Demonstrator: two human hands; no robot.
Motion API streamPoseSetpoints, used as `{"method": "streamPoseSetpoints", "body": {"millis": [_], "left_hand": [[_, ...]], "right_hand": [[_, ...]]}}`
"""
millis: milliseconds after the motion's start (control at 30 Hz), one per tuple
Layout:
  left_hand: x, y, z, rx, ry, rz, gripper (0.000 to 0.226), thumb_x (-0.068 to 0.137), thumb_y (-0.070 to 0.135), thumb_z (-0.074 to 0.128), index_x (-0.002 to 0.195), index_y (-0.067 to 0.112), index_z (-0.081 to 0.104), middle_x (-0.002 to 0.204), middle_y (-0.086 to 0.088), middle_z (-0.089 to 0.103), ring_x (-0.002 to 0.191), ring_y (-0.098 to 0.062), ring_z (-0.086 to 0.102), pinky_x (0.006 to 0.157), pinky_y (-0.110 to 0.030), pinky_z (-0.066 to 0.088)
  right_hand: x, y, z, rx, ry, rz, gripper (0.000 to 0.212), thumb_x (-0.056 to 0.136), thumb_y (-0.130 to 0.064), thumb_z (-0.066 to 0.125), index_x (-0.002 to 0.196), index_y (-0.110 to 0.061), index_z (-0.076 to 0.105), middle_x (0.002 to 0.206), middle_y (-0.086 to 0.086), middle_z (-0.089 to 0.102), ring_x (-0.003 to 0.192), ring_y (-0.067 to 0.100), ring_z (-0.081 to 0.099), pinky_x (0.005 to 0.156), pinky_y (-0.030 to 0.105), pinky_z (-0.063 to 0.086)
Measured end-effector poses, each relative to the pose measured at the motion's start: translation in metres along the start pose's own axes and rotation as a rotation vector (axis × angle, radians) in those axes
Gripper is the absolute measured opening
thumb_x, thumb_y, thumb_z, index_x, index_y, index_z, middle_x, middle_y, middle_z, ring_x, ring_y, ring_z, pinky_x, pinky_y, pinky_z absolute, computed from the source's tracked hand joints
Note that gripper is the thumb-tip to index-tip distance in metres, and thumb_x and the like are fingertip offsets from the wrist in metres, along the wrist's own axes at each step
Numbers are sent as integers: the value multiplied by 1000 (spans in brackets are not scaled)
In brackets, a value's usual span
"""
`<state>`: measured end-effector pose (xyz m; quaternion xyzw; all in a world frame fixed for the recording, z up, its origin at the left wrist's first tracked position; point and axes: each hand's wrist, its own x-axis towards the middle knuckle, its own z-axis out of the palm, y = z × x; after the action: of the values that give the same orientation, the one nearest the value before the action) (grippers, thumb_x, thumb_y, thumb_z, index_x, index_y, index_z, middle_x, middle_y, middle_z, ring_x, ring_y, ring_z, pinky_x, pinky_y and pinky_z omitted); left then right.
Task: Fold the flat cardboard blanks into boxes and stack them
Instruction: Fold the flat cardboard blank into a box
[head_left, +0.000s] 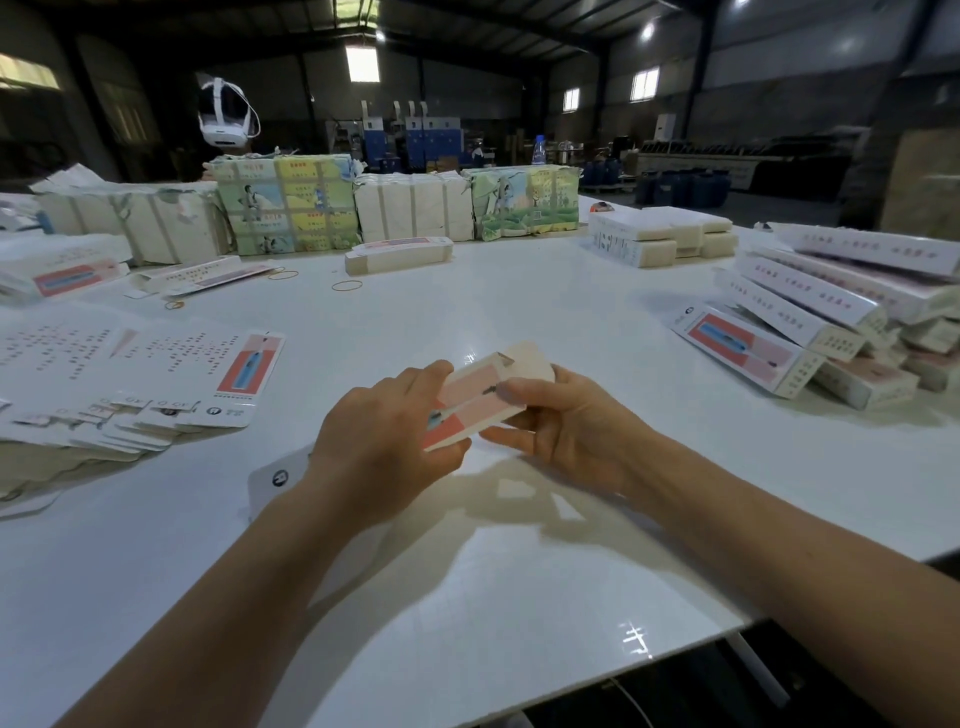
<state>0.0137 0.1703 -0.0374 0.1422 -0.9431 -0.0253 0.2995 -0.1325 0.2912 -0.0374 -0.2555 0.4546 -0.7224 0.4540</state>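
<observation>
left hand: fingers curled round pink-and-white printed cardboard box blank | right hand: fingers pinching its other end | held above white surface

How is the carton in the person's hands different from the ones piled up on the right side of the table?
The carton in the hands is held above the table between the left hand and the right hand; the pile on the right rests on the table, untouched. The held carton is a single piece with an end flap still open; the pile holds many squared-up boxes leaning on each other. Both show the same red and pink print.
</observation>
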Motion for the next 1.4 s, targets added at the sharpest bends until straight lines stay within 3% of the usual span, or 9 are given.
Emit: {"method": "streamPoseSetpoints", "body": {"millis": [100,200,300,367,500,633,733,967,1400], "left_hand": [[0,-2,2,47,-17,-13,68,84,46,62,140,19,35,123,-1,57,95,-24,60,80,-39,52],[0,4,7,191,2,19,70,84,51,60,139,14,37,116,-3,60,90,-24,61,73,-36,52],[0,12,9,226,8,47,64,73,39,76,121,1,57,90,-14,67,67,-33,63,55,-37,51],[0,11,8,246,19,57,63,65,35,84,110,-3,62,80,-16,67,57,-33,61,48,-36,51],[0,4,6,251,40,24,68,62,35,86,113,-3,61,85,-18,66,63,-35,63,52,-39,53],[1,4,6,216,80,31,70,69,40,80,121,1,56,95,-16,66,74,-35,63,59,-40,53],[1,4,5,190,103,66,71,63,37,86,116,-1,60,90,-17,67,69,-35,64,56,-40,54],[0,3,9,129,164,50,69,60,34,87,114,1,61,89,-16,68,67,-34,65,54,-40,54],[0,8,13,167,204,93,72,59,39,86,112,-2,62,90,-17,69,66,-34,65,54,-39,53]], "right_hand": [[-2,6,2,-235,48,-181,22,79,2,66,100,-6,65,100,17,70,94,30,69,82,33,58],[-8,18,6,-966,211,-476,16,94,-9,51,87,-17,62,85,9,69,82,27,66,73,35,57],[-8,26,7,-1328,214,-571,20,99,-18,38,109,-12,54,87,8,66,78,24,60,73,39,49],[-9,26,8,-1251,164,-513,27,100,-24,38,118,-10,52,89,9,65,79,22,58,75,36,49],[-10,17,15,-533,117,-251,35,100,-36,44,103,-14,70,102,10,69,100,24,64,88,31,56],[-7,13,11,-437,86,-294,24,96,-16,53,115,-18,67,108,10,70,102,22,66,92,34,54],[-6,13,8,-331,93,-314,43,91,-5,59,133,-11,52,97,3,74,93,19,70,83,29,57],[-7,14,10,-366,72,-386,36,97,-5,47,104,-35,65,94,-6,73,92,14,69,77,25,56],[-11,15,11,-571,179,-463,51,93,2,41,100,-40,67,90,-15,72,94,10,66,82,26,57]]}}
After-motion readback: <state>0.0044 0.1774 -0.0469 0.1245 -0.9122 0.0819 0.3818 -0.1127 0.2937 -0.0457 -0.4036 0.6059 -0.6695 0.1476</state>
